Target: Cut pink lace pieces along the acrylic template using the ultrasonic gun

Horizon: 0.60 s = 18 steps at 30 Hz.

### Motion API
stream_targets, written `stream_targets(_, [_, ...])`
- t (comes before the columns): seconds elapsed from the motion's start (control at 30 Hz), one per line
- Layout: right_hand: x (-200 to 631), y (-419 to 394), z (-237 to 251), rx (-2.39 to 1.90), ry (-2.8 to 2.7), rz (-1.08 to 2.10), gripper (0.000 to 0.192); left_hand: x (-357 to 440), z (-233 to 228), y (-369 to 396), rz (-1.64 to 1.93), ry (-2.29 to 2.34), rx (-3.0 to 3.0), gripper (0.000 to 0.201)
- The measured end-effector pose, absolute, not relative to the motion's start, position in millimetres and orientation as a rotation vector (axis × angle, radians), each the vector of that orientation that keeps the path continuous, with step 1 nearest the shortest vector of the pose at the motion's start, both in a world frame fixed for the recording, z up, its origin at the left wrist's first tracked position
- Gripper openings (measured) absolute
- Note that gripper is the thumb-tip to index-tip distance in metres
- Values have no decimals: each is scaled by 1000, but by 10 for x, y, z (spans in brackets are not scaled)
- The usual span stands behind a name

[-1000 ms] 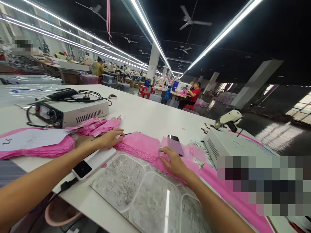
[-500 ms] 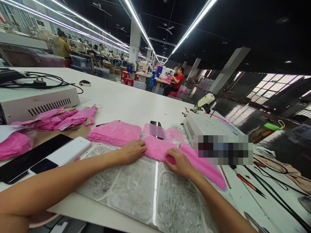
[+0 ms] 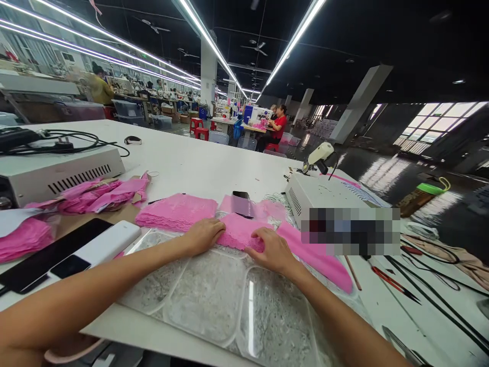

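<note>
Pink lace (image 3: 240, 232), matt and openwork, under both hands. Clear glossy plastic sheet (image 3: 214, 295) over speckled grey. Smooth white table (image 3: 198, 163), slight sheen. Painted metal box (image 3: 57, 173), vented. Glossy black phone (image 3: 241, 200).

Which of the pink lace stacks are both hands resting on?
The small middle stack, between the left hand and right hand; the larger stack lies untouched to its left.

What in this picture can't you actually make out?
Head view only:
- The front of the white machine is hidden by a pixelated block.
- The fingertips of the left hand and right hand are partly tucked under or pressed into the pink lace stack, so the grip is unclear.
- Distant workers are too small to make out.
- The scissors are cut off by the bottom edge.
</note>
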State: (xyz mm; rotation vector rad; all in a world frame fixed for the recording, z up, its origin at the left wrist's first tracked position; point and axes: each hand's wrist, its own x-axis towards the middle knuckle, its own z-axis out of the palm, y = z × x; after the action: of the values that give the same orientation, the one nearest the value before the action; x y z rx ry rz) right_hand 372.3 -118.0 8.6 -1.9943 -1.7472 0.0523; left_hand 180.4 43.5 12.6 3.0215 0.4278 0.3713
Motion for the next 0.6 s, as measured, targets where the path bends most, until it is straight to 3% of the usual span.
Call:
stream_targets(0.17, [3600,-1054,10,-2090,-1738,-67,14,1809,80,407,420,415,3110,20])
stream_targets(0.6, [3931,-1361,-175,-2100,-1682,-211,28,1704,-68,557,508,551,3145,16])
